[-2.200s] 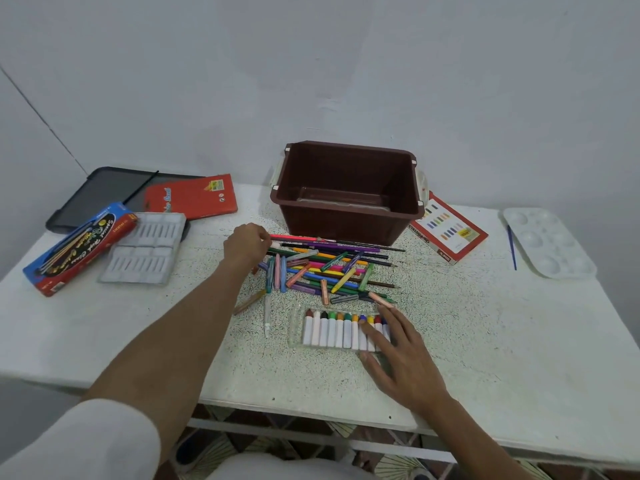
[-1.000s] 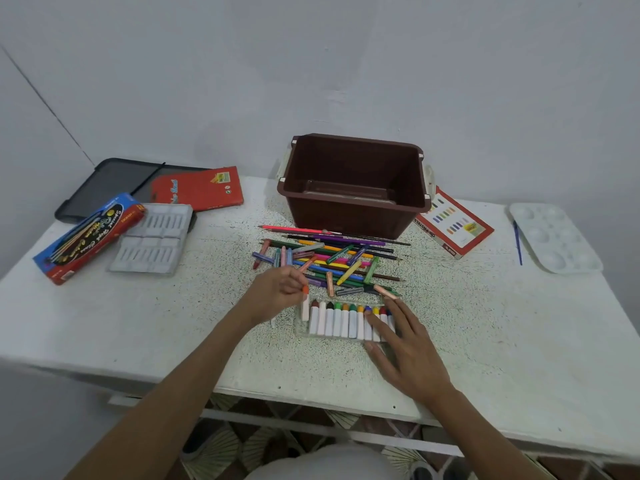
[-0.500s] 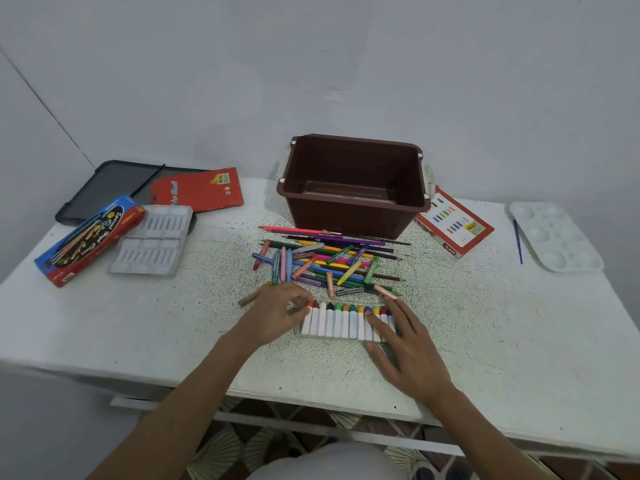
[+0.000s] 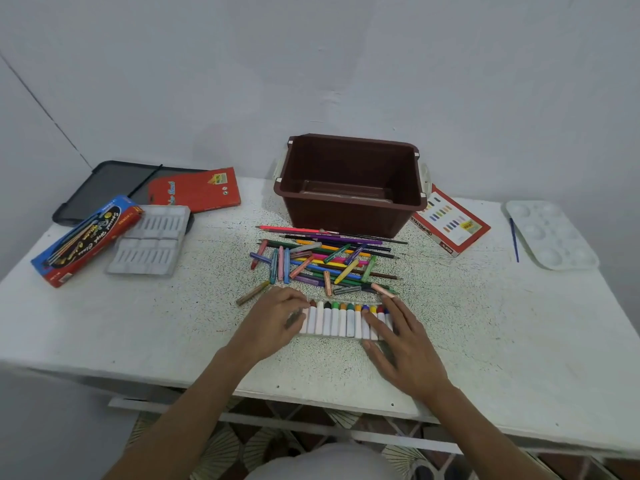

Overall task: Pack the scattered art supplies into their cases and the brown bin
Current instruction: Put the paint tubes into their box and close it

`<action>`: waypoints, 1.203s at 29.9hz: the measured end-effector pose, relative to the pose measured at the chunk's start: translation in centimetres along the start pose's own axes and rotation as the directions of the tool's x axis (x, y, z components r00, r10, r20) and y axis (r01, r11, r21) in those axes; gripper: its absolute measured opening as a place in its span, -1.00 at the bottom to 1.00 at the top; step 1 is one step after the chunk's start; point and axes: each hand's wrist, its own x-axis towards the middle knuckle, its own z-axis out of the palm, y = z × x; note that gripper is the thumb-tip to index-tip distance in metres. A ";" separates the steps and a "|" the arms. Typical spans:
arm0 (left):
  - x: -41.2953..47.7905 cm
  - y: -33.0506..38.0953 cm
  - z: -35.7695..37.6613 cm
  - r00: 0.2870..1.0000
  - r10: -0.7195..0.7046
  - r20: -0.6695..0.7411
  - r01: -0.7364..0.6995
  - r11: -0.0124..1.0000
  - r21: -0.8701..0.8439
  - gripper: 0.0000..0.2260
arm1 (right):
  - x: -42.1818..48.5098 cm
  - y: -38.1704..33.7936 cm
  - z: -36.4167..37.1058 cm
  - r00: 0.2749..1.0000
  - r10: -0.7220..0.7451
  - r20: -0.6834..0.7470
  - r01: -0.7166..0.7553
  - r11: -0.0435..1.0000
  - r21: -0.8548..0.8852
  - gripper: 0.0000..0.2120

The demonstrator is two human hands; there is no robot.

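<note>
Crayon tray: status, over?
Both hands on crayon tray: left hand fingertips at left end, right hand flat on right end. Visible row looks full. Just behind it, loose pencils and crayons; bin beyond.

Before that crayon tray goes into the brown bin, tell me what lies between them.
Loose crayons and pencils lie on the table between the crayon tray and the brown bin; nothing covers the bin's opening.

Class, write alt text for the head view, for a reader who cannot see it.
A left hand and a right hand rest on the ends of a tray of crayons on a table. Behind it lie loose pencils and crayons, then a brown bin.
</note>
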 end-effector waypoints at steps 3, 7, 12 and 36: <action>-0.6 0.9 0.2 0.998 0.057 -0.041 -0.056 0.998 0.036 -0.74 | -0.1 0.0 0.1 1.000 -0.004 -0.004 0.004 0.999 -0.039 -0.48; -1.9 2.3 1.4 0.995 0.099 -0.002 -0.099 0.993 0.068 -0.64 | 0.0 -0.2 0.2 0.995 -0.101 0.004 0.100 0.986 -0.131 -0.47; -2.4 3.0 2.9 0.972 0.196 0.126 -0.222 0.943 0.246 -0.55 | 0.1 -1.5 0.8 0.969 -0.241 0.049 0.246 0.949 -0.200 -0.44; -2.5 3.1 3.1 0.948 0.197 0.250 -0.275 0.901 0.335 -0.44 | 0.2 -2.8 0.7 0.961 -0.191 0.198 0.232 0.950 -0.210 -0.38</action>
